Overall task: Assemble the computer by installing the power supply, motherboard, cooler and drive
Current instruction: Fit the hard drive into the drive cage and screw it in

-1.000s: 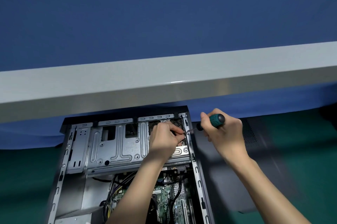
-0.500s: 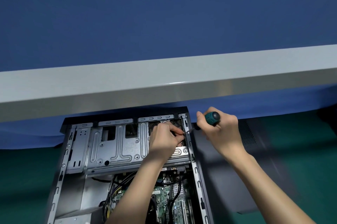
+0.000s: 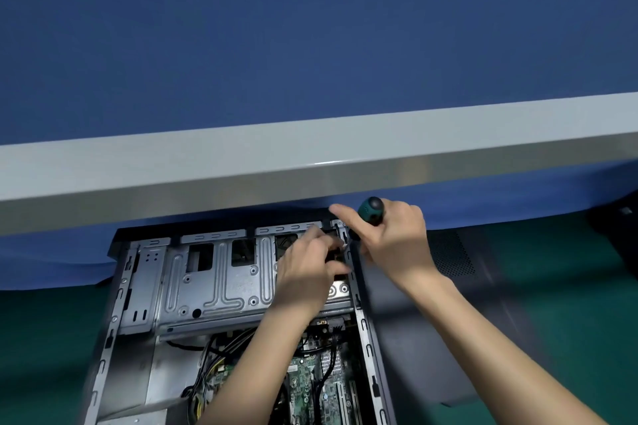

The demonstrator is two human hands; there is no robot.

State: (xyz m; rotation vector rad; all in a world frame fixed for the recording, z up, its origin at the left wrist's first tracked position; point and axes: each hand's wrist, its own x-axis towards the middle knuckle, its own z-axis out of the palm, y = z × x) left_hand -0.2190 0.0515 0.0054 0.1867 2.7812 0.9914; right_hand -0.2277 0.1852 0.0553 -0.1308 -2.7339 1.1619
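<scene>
An open computer case [image 3: 366,331] lies on a green mat, its silver drive cage [image 3: 214,283] at the far end. The green motherboard [image 3: 310,379] shows lower down, with black and coloured cables [image 3: 214,355] beside it. My left hand [image 3: 303,272] rests on the cage's right end, fingers pinched at the case's right rail; what they pinch is hidden. My right hand [image 3: 393,238] grips a screwdriver with a teal and black handle [image 3: 371,210]. The shaft points down-left at the rail, next to my left fingertips.
The dark grey side panel [image 3: 431,321] with a vent grille lies flat right of the case. A grey ledge [image 3: 310,165] and a blue wall run across the back. The green mat [image 3: 569,303] extends to the right and left.
My right hand with the screwdriver has shifted left, closer to the case rail, and its forefinger now stretches out over the handle. My left hand stays at the cage's right end.
</scene>
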